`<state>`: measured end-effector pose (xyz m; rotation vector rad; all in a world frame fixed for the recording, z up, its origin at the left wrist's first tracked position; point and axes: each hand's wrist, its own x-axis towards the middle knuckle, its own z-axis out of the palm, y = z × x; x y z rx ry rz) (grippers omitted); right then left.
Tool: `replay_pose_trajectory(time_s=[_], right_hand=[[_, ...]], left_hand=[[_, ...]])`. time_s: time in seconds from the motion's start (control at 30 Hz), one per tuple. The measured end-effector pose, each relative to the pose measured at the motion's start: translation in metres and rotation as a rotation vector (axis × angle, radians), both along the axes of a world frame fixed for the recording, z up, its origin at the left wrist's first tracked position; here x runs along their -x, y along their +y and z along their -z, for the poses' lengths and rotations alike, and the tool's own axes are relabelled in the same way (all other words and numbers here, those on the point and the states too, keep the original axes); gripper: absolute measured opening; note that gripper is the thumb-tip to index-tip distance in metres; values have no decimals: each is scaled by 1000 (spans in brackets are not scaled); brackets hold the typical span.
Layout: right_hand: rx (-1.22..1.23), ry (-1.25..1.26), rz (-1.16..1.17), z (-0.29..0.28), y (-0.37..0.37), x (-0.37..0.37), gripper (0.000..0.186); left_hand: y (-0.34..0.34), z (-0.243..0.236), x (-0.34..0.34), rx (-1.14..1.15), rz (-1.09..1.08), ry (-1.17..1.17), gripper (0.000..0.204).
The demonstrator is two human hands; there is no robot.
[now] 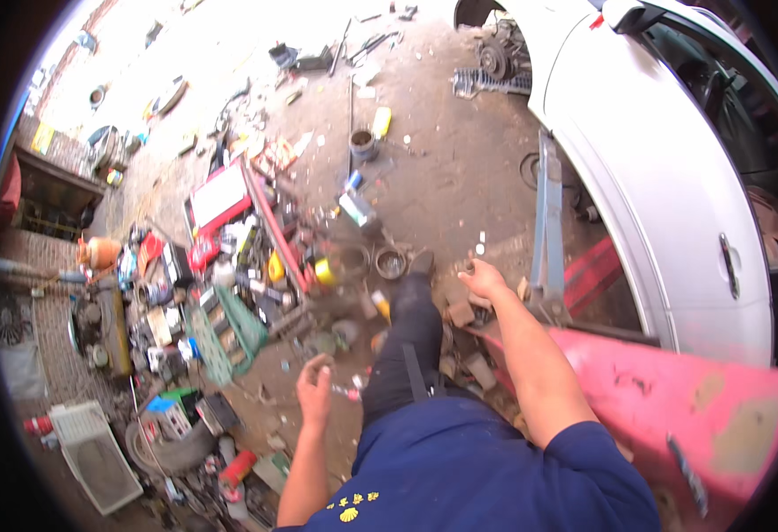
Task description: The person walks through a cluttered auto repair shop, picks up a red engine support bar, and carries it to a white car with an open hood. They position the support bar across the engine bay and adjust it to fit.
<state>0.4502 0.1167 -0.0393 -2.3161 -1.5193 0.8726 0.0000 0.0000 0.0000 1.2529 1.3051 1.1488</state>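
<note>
My left hand (314,388) hangs low on the left with its fingers curled. A small shiny piece with a reddish end (346,391) shows right beside it; whether the fingers grip it is unclear. My right hand (483,278) reaches forward, its fingers loosely bent and apart, and nothing shows in them. It is nearest to the blue-grey lift post or arm (547,222) beside the raised white car (646,186). My dark-trousered leg (411,332) is mid-stride, the shoe (422,262) next to a round metal pan (390,263).
A pink-red metal panel or beam (672,381) lies along my right side. To the left spreads a heap of car parts, bottles and a green crate (225,332). A red-framed cabinet (220,199) stands ahead left. A metal pot (363,145) sits on the dirt floor.
</note>
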Motion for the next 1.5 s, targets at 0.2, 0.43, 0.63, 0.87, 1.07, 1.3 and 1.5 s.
replay_pose_trajectory(time_s=[0.2, 0.43, 0.63, 0.87, 1.07, 1.3, 1.5], right_hand=[[223, 323, 61, 50, -10, 4, 62], [510, 38, 2, 29, -13, -169, 64], [431, 110, 281, 23, -5, -240, 56], [693, 139, 341, 66, 64, -333, 63], [595, 240, 66, 48, 399, -373, 60], [-98, 321, -66, -75, 743, -376, 40], [-60, 592, 25, -51, 897, -386, 34]], left_hand=[[10, -29, -47, 535, 139, 78, 33], [149, -27, -176, 595, 139, -96, 36], [300, -30, -209, 543, 172, 81, 35], [421, 45, -247, 539, 157, 347, 31], [476, 123, -211, 966, 297, 832, 41], [655, 80, -314, 782, 83, 587, 49], [884, 106, -380, 758, 327, 813, 55]])
